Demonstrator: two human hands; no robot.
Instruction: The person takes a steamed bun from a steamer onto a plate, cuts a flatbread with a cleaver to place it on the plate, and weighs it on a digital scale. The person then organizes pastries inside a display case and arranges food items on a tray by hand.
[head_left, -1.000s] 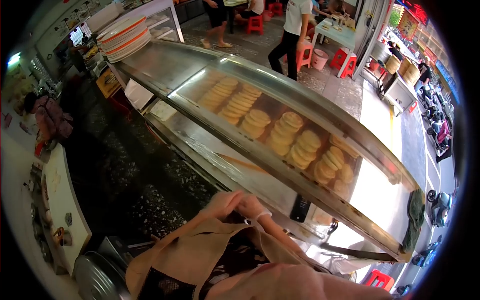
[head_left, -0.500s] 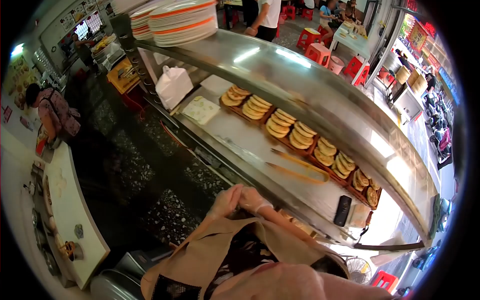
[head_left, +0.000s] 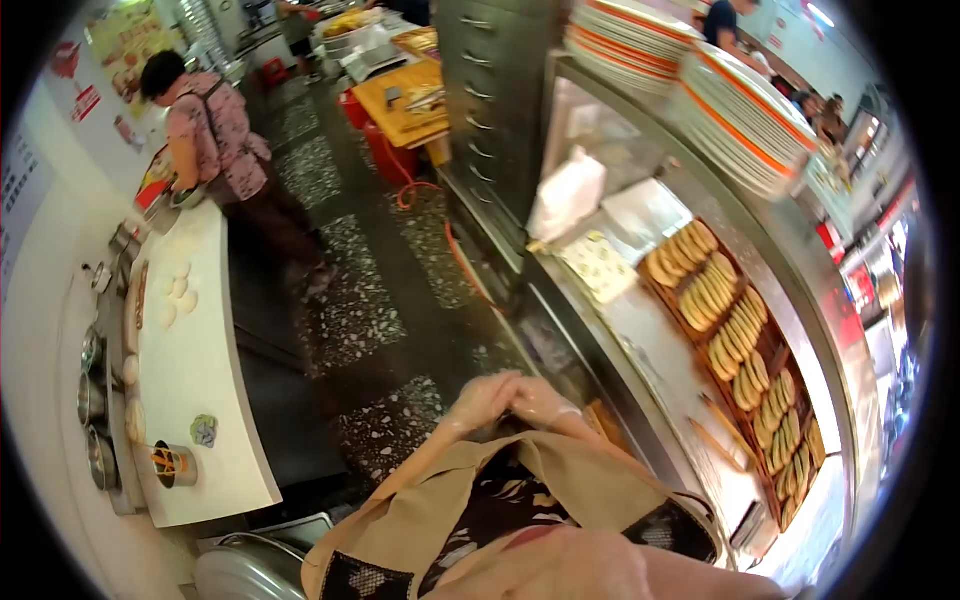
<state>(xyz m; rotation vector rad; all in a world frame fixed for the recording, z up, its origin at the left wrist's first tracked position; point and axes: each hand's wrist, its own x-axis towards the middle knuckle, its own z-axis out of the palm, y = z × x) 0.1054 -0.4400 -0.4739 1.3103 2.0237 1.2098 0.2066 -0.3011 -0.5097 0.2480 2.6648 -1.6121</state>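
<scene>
Clear gloves [head_left: 566, 410] sit right on the fingers, covering both hands; L hand [head_left: 482, 402] and R hand [head_left: 540, 401] meet up front, fingers together, can't tell if anything's btwn them. Tan apron [head_left: 415, 478] just below the wrists. Out R: metal counter [head_left: 660, 345] w/ tongs [head_left: 717, 446], then rows of flatbreads [head_left: 740, 332], well apart from the hands. Over L: white worktable [head_left: 215, 370] w/ dough rounds [head_left: 187, 302] & metal cup [head_left: 180, 470]. Co-worker [head_left: 225, 145] in pink patterned top's at its far end.

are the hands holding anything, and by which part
No object shows: the left hand and right hand touch each other; whether something is hidden between them cannot be told.
</scene>
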